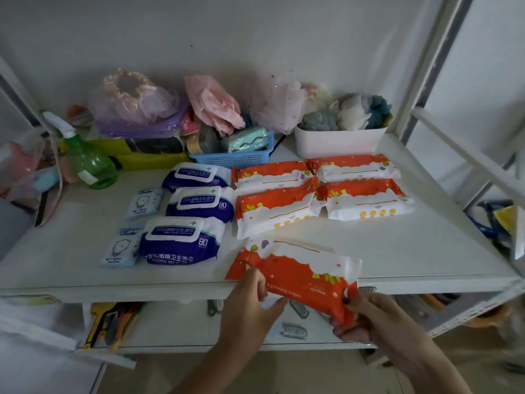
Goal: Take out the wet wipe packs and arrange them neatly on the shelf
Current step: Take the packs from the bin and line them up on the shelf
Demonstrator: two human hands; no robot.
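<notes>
On the white shelf [397,251] lie three blue alcohol wipe packs [181,243] in a column, with two small light-blue packs [120,250] to their left. Several orange-and-white wipe packs [272,209] lie in two columns to the right. At the shelf's front edge, both hands hold one more orange-and-white pack [301,274], half over the edge. My left hand [250,305] grips its left end. My right hand [369,317] grips its right end.
A green spray bottle [88,163] stands at the left. Along the back sit a blue basket [235,157], a white bin [338,143] of sponges and plastic bags [136,106]. Metal uprights [420,69] frame the right side. A lower shelf [176,328] holds tools.
</notes>
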